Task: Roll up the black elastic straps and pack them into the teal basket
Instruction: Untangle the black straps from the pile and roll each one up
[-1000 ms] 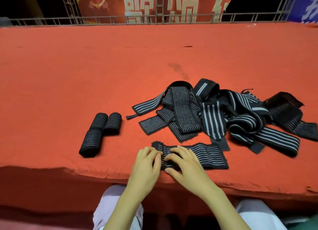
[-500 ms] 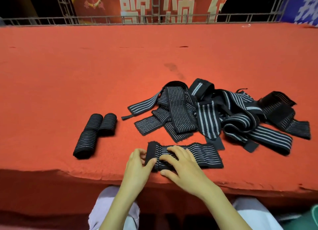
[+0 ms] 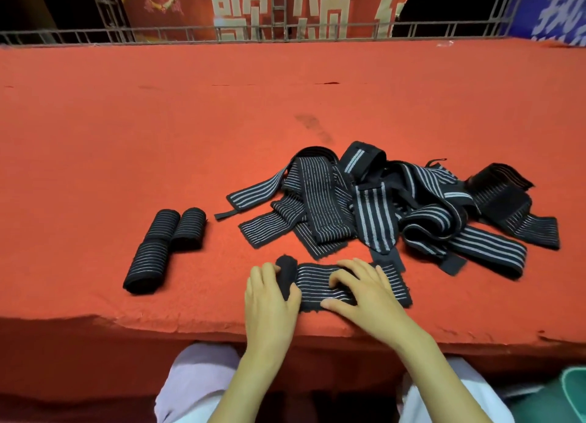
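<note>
A black strap with thin white stripes (image 3: 320, 283) lies flat near the front edge of the red table (image 3: 158, 137). Its left end is curled into a small roll, and my left hand (image 3: 269, 299) grips that roll between thumb and fingers. My right hand (image 3: 361, 291) presses on the flat part with bent fingers. A tangled pile of loose straps (image 3: 380, 207) lies behind and to the right. Three finished rolls (image 3: 165, 245) sit together at the left. A corner of the teal basket (image 3: 567, 397) shows at the bottom right, below the table.
The table's front edge (image 3: 190, 324) is ragged and runs just under my hands. A metal railing (image 3: 285, 32) and banners stand beyond the far edge. My knees in light trousers (image 3: 196, 384) show below the table.
The strap's left end has gone from flat to a small roll. My left hand has moved round that end and my right hand has slid a little further right along the strap.
</note>
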Action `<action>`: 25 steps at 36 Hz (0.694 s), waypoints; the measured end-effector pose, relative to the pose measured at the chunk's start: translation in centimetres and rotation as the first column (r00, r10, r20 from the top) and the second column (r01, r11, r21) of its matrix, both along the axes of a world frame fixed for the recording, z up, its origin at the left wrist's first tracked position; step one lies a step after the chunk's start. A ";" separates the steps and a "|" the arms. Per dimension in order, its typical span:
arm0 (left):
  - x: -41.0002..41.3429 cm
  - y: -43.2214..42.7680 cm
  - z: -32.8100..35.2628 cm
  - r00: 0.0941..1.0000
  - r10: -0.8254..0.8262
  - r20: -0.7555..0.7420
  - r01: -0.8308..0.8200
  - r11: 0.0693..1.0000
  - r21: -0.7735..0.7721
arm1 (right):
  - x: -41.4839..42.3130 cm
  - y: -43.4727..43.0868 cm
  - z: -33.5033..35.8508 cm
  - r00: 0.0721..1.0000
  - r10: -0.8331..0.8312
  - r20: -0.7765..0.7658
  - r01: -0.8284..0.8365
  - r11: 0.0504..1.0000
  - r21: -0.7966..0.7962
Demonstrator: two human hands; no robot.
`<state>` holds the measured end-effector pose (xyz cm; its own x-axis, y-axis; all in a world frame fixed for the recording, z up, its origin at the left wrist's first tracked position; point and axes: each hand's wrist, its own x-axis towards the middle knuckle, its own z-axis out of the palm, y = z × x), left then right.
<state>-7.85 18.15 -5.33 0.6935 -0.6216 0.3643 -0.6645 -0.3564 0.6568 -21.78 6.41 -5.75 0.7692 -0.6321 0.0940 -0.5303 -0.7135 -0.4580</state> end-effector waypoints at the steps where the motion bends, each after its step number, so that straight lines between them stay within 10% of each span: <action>1: -0.2 -0.2 -0.1 0.999 -0.012 0.041 0.012 1.000 -0.001 | -0.4 -0.2 -0.1 1.000 -0.008 0.009 0.008 1.000 0.005; 8: -0.7 -0.9 -0.5 0.975 -0.151 0.163 0.153 0.988 -0.001 | -2.1 -0.7 0.0 0.998 -0.045 0.034 0.044 0.999 0.015; 18: 0.3 -0.9 0.9 0.927 -0.337 -0.164 0.340 0.940 -0.007 | -2.4 -1.3 -0.5 0.981 -0.089 0.169 0.083 0.996 0.046; 25: 0.3 -1.3 1.1 0.879 -0.241 -0.411 0.266 0.964 0.003 | -3.0 -1.1 0.2 0.870 -0.466 0.161 0.477 0.879 -0.032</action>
<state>-7.50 16.90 -4.19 0.5884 -0.8073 0.0456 -0.4193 -0.2564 0.8709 -24.79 5.35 -5.54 0.3560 -0.9040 0.2369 -0.7431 -0.4276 -0.5147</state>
